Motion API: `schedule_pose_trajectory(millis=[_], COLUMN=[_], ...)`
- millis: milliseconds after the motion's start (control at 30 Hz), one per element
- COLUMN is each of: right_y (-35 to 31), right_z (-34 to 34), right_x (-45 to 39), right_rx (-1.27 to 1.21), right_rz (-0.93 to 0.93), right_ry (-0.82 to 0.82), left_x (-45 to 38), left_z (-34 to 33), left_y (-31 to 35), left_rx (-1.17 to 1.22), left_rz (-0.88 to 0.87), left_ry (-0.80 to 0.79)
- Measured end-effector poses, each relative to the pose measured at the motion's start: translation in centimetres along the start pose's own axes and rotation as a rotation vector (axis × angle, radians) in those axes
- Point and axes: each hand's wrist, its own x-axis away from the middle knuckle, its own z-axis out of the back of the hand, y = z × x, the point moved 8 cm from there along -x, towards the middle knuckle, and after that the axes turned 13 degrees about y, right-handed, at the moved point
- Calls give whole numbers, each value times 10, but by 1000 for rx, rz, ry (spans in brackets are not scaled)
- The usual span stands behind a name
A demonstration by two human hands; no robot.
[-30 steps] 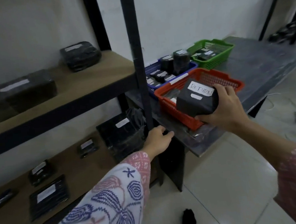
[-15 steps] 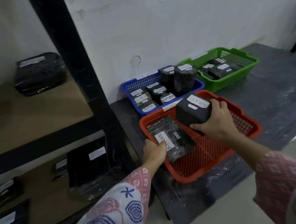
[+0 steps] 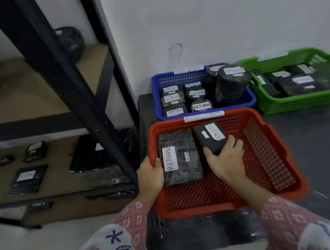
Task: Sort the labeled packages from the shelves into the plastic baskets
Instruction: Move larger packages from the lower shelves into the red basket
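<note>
My right hand (image 3: 223, 158) grips a small black package (image 3: 210, 137) with a white "RETURN" label, low inside the red basket (image 3: 265, 155). Beside it on the left lies a flat dark wrapped package (image 3: 180, 157), also labelled "RETURN". My left hand (image 3: 150, 174) holds the red basket's left rim, thumb over the edge next to the flat package. Behind stand a blue basket (image 3: 201, 74) with several labelled black packages and a green basket (image 3: 300, 100) with more.
All baskets sit on a dark table (image 3: 314, 139) against a white wall. To the left a black metal shelf frame (image 3: 69, 80) carries wooden shelves with more black labelled packages (image 3: 26, 180). Pale tiled floor lies below.
My right hand has lowered the small package down into the red basket beside the flat one. My left hand has settled on the basket's left rim. The camera has come closer.
</note>
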Motion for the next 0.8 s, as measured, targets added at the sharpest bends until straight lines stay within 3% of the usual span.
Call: schedule_pose_trajectory(millis=[367, 467, 533, 633, 800], right_y=[-1, 2, -7, -37, -96], right_z=[-3, 2, 13, 19, -6], right_x=[1, -4, -6, 8, 73], right_rx=[-139, -64, 22, 20, -43], right_rz=[88, 119, 230, 582, 853], right_ry=[-46, -65, -4, 71, -108], left_x=[2, 1, 2, 4, 9], left_z=[2, 3, 6, 19, 68], left_y=[6, 4, 6, 7, -3], left_rx=[-19, -10, -4, 34, 21], left_rz=[-92, -72, -73, -86, -135], left_ry=[42, 33, 9, -4, -14])
